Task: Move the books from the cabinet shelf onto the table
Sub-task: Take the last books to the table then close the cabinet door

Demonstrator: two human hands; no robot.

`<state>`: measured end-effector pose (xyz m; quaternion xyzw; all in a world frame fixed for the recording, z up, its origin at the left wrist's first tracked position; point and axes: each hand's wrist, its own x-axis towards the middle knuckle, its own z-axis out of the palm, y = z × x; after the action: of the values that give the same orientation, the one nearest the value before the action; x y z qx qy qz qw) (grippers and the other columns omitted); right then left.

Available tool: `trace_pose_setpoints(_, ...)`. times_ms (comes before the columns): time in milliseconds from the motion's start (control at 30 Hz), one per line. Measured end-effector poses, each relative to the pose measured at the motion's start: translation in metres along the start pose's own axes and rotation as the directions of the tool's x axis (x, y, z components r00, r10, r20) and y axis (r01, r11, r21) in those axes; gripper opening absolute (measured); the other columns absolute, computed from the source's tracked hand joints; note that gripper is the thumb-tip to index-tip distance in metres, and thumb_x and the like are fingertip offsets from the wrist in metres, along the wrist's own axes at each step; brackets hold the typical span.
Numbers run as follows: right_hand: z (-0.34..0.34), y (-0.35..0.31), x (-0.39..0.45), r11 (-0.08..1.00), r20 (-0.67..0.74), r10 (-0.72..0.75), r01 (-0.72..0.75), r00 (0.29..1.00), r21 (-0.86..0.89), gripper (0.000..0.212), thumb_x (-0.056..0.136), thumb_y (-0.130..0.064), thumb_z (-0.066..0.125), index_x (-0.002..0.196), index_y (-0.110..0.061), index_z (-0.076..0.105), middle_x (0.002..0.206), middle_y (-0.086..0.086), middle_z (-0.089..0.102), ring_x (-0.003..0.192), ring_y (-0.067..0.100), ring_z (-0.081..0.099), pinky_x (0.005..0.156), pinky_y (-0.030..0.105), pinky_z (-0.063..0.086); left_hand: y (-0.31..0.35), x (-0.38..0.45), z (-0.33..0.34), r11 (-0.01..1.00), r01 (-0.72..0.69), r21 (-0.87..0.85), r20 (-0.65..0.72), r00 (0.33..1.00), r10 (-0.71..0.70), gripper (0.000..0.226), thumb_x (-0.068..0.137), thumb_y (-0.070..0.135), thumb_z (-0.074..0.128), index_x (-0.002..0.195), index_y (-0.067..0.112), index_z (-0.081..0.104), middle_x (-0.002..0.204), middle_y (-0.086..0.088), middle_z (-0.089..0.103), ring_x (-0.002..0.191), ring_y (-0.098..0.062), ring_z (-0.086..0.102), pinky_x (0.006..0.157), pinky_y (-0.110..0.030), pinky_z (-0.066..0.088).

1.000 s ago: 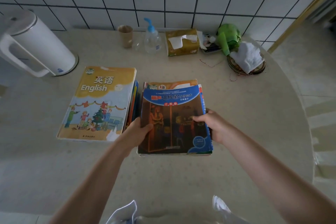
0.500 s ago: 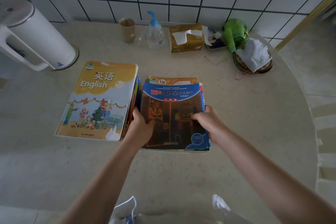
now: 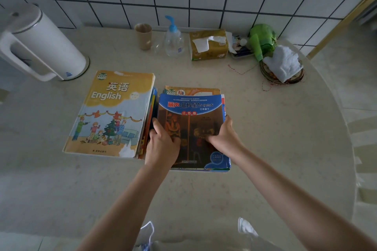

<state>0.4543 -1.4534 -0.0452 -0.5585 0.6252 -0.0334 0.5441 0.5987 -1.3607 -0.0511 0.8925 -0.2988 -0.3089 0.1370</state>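
Note:
A stack of books topped by a blue and brown picture book [image 3: 191, 116] lies on the round beige table [image 3: 275, 149]. My left hand [image 3: 162, 144] grips its left edge, thumb on the cover. My right hand [image 3: 223, 138] grips the right edge, thumb across the cover. An orange book [image 3: 191, 90] peeks out from under the top one at the far side. Just left lies a second stack topped by a yellow English textbook [image 3: 114, 112]. The cabinet shelf is out of view.
A white electric kettle [image 3: 40, 43] stands at the far left. Along the tiled wall are a brown cup [image 3: 143, 35], a pump bottle [image 3: 173, 40], a tissue pack [image 3: 208, 45], a green object [image 3: 263, 38] and a white cloth on a dish [image 3: 282, 65].
The book stack has moved slightly away from me across the table, and both hands have slid forward along its side edges. The English textbook stack has not moved.

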Motion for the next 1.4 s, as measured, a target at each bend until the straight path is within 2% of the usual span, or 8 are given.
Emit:
trace_pose_setpoints(200, -0.007, 0.010, -0.014, 0.995, -0.028, -0.093, 0.092, 0.995, -0.048, 0.064, 0.081, -0.029, 0.063, 0.133, -0.026, 0.026, 0.126, 0.004, 0.051, 0.117, 0.027, 0.052, 0.094, 0.049, 0.050, -0.010, -0.007, -0.003, 0.986, -0.156, -0.052, 0.000, 0.988, 0.156, 0.082, 0.095, 0.028, 0.056, 0.152, 0.020, -0.001, 0.150, -0.012, 0.024, 0.135, -0.032, 0.037, 0.103, -0.048, 0.043)
trace_pose_setpoints(333, -0.012, 0.020, -0.036, 0.961, -0.101, -0.248, 0.232, 0.963, -0.150, 0.057, 0.089, -0.029, 0.058, 0.136, -0.022, 0.029, 0.134, 0.005, 0.048, 0.124, 0.027, 0.048, 0.100, 0.046, 0.044, -0.015, -0.026, -0.002, 0.966, -0.246, -0.078, -0.047, 0.969, 0.243, 0.074, 0.096, 0.022, 0.054, 0.152, 0.017, 0.006, 0.158, -0.009, 0.014, 0.145, -0.033, 0.015, 0.114, -0.053, 0.026)
trace_pose_setpoints(467, -0.016, 0.038, -0.070, 0.906, -0.113, -0.361, 0.319, 0.926, -0.279, 0.070, 0.094, -0.030, 0.053, 0.150, -0.014, 0.013, 0.150, 0.010, 0.033, 0.137, 0.027, 0.032, 0.110, 0.038, 0.028, -0.023, -0.048, -0.001, 0.904, -0.428, -0.013, -0.170, 0.892, 0.420, 0.054, 0.099, 0.020, 0.048, 0.147, 0.012, 0.026, 0.152, -0.009, 0.031, 0.144, -0.028, 0.021, 0.118, -0.049, 0.020)
trace_pose_setpoints(667, -0.022, 0.086, -0.112, 0.883, -0.177, -0.395, 0.319, 0.902, -0.345, 0.070, 0.093, -0.029, 0.054, 0.150, -0.011, 0.018, 0.146, 0.013, 0.036, 0.134, 0.031, 0.038, 0.108, 0.037, 0.030, -0.026, -0.086, 0.015, 0.764, -0.644, 0.026, -0.221, 0.742, 0.633, 0.037, 0.097, 0.017, 0.053, 0.133, 0.008, 0.052, 0.134, -0.007, 0.055, 0.134, -0.022, 0.041, 0.108, -0.033, 0.035)
trace_pose_setpoints(767, -0.023, 0.110, -0.132, 0.892, -0.219, -0.369, 0.277, 0.903, -0.358, 0.067, 0.093, -0.027, 0.054, 0.149, -0.011, 0.020, 0.144, 0.013, 0.039, 0.131, 0.032, 0.040, 0.106, 0.037, 0.033, -0.023, -0.105, 0.030, 0.693, -0.721, 0.010, -0.167, 0.682, 0.712, 0.034, 0.095, 0.012, 0.056, 0.129, 0.008, 0.058, 0.126, -0.008, 0.060, 0.127, -0.021, 0.048, 0.101, -0.025, 0.037)
trace_pose_setpoints(1000, -0.012, 0.171, -0.183, 0.918, -0.381, -0.292, 0.147, 0.877, -0.367, 0.060, 0.096, -0.025, 0.047, 0.148, -0.008, 0.024, 0.140, 0.013, 0.044, 0.126, 0.031, 0.043, 0.106, 0.037, 0.034, -0.019, -0.127, 0.071, 0.506, -0.859, -0.079, 0.029, 0.505, 0.863, 0.032, 0.087, 0.012, 0.055, 0.116, 0.006, 0.066, 0.106, -0.006, 0.070, 0.103, -0.023, 0.063, 0.094, -0.023, 0.041)
trace_pose_setpoints(1167, 0.011, 0.209, -0.228, 0.968, -0.572, -0.121, -0.032, 0.811, -0.250, 0.057, 0.097, -0.025, 0.048, 0.147, -0.010, 0.027, 0.140, 0.010, 0.046, 0.129, 0.027, 0.040, 0.106, 0.029, 0.029, -0.026, -0.138, 0.091, 0.385, -0.916, -0.111, 0.228, 0.353, 0.907, 0.029, 0.088, 0.006, 0.062, 0.116, 0.009, 0.065, 0.100, -0.002, 0.071, 0.097, -0.024, 0.063, 0.089, -0.023, 0.038)
trace_pose_setpoints(1400, 0.064, 0.268, -0.316, 0.974, -0.737, 0.156, -0.228, 0.657, 0.002, 0.052, 0.096, -0.024, 0.049, 0.143, -0.008, 0.035, 0.137, 0.008, 0.050, 0.130, 0.026, 0.042, 0.106, 0.031, 0.032, -0.035, -0.189, 0.130, 0.208, -0.956, -0.205, 0.467, 0.091, 0.879, 0.028, 0.090, 0.010, 0.061, 0.118, 0.014, 0.065, 0.100, -0.002, 0.072, 0.094, -0.024, 0.065, 0.082, -0.028, 0.043)
